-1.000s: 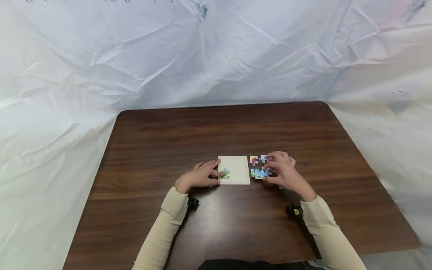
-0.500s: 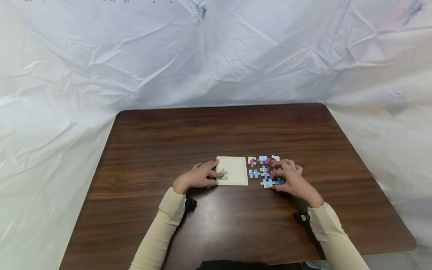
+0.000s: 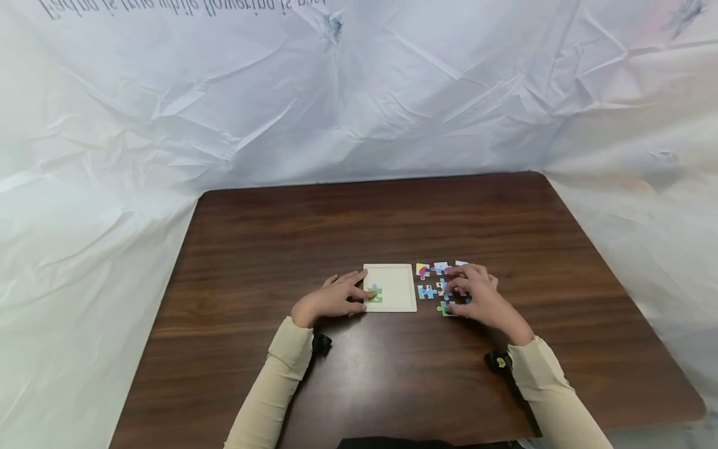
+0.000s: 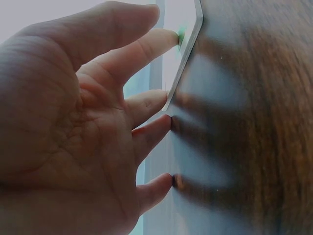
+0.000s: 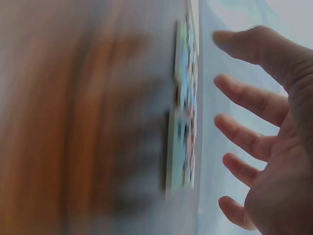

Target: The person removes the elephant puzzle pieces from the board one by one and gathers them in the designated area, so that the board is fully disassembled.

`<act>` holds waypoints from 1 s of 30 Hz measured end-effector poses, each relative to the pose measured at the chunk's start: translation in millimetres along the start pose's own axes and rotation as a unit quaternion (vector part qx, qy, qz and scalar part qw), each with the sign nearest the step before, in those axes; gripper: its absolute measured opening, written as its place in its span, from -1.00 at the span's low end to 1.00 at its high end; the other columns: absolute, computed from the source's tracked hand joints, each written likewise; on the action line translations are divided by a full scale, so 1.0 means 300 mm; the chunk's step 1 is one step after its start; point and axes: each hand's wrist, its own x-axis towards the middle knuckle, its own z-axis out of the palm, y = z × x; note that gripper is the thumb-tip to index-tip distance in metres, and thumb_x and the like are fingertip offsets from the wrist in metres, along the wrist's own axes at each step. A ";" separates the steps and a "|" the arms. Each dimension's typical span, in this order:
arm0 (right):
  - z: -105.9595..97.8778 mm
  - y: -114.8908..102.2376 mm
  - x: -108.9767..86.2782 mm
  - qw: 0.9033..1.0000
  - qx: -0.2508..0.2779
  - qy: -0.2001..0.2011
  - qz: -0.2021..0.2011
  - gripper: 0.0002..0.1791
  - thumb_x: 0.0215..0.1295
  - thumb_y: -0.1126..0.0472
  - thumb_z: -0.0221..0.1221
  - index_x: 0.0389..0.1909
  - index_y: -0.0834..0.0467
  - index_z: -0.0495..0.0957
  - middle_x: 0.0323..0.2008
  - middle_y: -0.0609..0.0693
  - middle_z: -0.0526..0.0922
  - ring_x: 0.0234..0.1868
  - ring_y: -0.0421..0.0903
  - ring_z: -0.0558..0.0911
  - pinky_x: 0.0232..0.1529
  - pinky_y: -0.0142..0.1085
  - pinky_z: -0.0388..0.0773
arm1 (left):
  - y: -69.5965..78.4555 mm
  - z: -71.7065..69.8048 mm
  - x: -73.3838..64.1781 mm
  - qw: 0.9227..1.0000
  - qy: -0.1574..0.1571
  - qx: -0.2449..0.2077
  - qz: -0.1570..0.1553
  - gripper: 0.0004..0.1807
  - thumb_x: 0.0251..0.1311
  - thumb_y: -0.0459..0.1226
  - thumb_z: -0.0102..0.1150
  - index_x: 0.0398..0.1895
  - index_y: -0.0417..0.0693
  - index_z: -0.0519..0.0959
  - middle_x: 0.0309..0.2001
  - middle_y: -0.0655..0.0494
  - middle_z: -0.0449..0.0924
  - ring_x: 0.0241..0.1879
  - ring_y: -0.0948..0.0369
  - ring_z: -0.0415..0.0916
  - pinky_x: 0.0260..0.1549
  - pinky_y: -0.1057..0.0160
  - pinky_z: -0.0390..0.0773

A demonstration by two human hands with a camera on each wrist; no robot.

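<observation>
In the head view, my left hand lies spread at the left edge of a cream puzzle tray. Its index fingertip rests on a green puzzle piece in the tray's lower left corner. The left wrist view shows the thumb raised and the middle fingertip at the tray's edge. Over the loose puzzle pieces, right of the tray, hovers my right hand. The right wrist view has its spread, slightly bent fingers apart from the pieces, holding nothing. This hand hides some rightmost pieces.
A dark wooden table carries everything. White plastic sheeting hangs behind it and at both sides. Black wrist cameras sit under both cuffs, the right one close over the tabletop.
My right hand has moved right and toward me over the pieces. A green-and-blue piece went from the middle row to the row nearest me. The left hand stays put on the tray.
</observation>
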 end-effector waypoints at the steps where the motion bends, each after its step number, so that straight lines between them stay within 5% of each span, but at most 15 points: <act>1: 0.007 -0.007 0.009 1.000 0.004 0.006 -0.003 -0.76 0.08 0.21 0.51 -0.26 0.14 0.69 0.17 0.26 0.47 0.28 0.36 0.18 0.10 0.41 -0.04 | 0.001 0.002 -0.001 1.000 0.001 -0.003 0.000 -0.53 0.47 -0.14 0.15 0.41 0.10 0.49 0.62 0.00 -0.12 0.59 -0.01 -0.20 0.44 -0.25 -0.22; 8: 0.043 -0.089 0.093 0.997 0.064 0.031 -0.040 -0.81 0.15 0.23 0.47 -0.25 0.16 0.70 0.14 0.24 0.52 0.23 0.31 0.24 0.07 0.36 0.05 | -0.004 0.012 -0.001 1.000 0.008 0.003 -0.001 -0.54 0.47 -0.15 0.14 0.40 0.11 0.50 0.62 0.01 -0.09 0.59 -0.01 -0.18 0.45 -0.23 -0.19; 19: 0.102 -0.216 0.203 0.995 0.081 0.026 -0.045 -0.76 0.18 0.24 0.44 -0.15 0.22 0.70 0.17 0.23 0.51 0.30 0.32 0.23 0.14 0.37 0.13 | -0.016 0.011 0.011 1.000 0.011 0.025 -0.001 -0.53 0.47 -0.12 0.14 0.41 0.16 0.49 0.61 0.03 -0.04 0.58 0.00 -0.15 0.44 -0.26 -0.17; 30: 0.198 -0.294 0.250 0.999 0.008 -0.049 -0.008 -0.64 0.05 0.13 0.55 -0.14 0.15 0.71 0.25 0.21 0.42 0.37 0.37 0.13 0.18 0.51 -0.05 | -0.018 0.003 0.021 1.000 0.001 0.011 0.020 -0.43 0.50 -0.14 0.09 0.51 -0.03 0.33 0.61 0.00 -0.05 0.57 -0.04 -0.13 0.43 -0.27 -0.16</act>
